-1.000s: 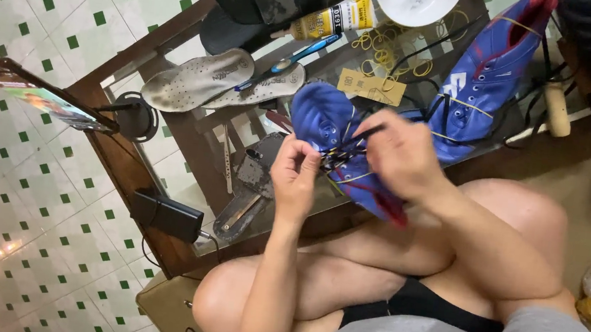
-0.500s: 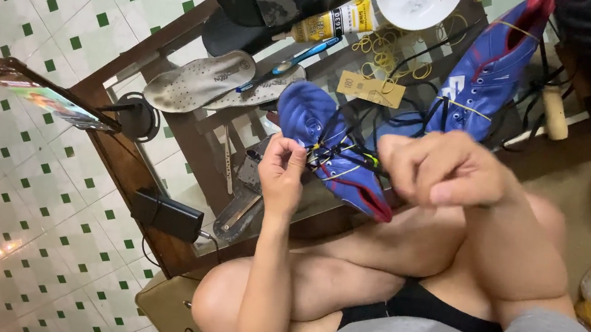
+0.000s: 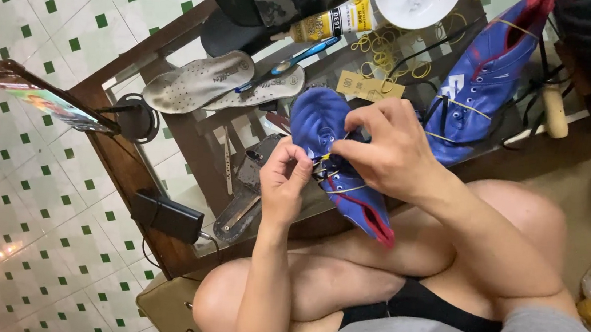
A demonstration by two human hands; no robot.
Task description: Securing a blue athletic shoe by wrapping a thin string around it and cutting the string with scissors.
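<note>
Hands pinch laces: left hand [image 3: 285, 179], right hand [image 3: 383, 150], blue shoe [image 3: 328, 129] at table edge [image 3: 160, 196].

A person seen from above, with bare forearms and bare knees. The left hand [image 3: 285, 181] and right hand [image 3: 385, 150] wear no gloves, rings or watch. Black shorts show at lower centre, a grey shirt at lower right.
</note>
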